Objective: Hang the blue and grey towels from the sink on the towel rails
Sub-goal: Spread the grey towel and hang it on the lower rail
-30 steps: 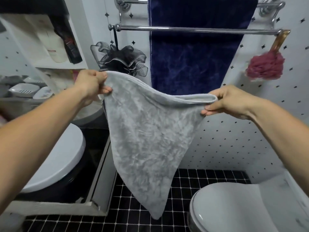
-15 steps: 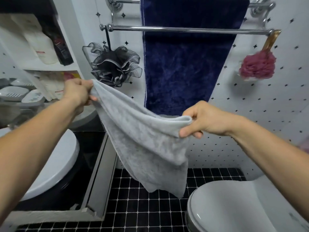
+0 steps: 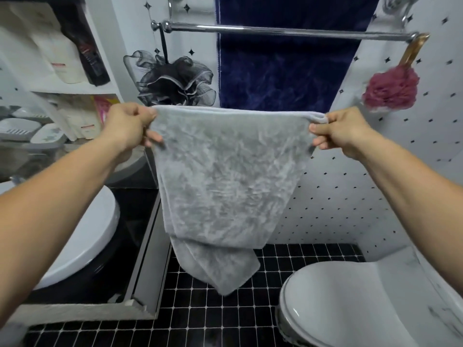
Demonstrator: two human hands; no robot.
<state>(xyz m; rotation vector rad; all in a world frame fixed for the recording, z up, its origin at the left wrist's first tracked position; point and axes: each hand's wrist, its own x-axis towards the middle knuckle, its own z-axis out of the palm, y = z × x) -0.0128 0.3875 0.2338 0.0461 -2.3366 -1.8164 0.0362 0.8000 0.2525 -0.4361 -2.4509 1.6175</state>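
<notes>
I hold the grey towel (image 3: 225, 176) stretched flat in front of me, its top edge level and below the rails. My left hand (image 3: 127, 127) pinches its upper left corner and my right hand (image 3: 340, 131) pinches its upper right corner. The towel's lower part hangs folded over the black floor tiles. Behind it the blue towel (image 3: 288, 68) hangs from the upper rail against the wall. The front chrome rail (image 3: 288, 31) runs bare across in front of the blue towel. The white sink (image 3: 82, 236) is at my lower left.
A black mesh sponge (image 3: 175, 81) hangs from the rail's left end and a red one (image 3: 390, 90) from its right end. Shelves with bottles (image 3: 62, 58) stand at the left. A white toilet lid (image 3: 350, 304) is at the lower right.
My right hand rose and moved right, my left hand dropped a little, and the slack towel is now pulled taut and level between them.
</notes>
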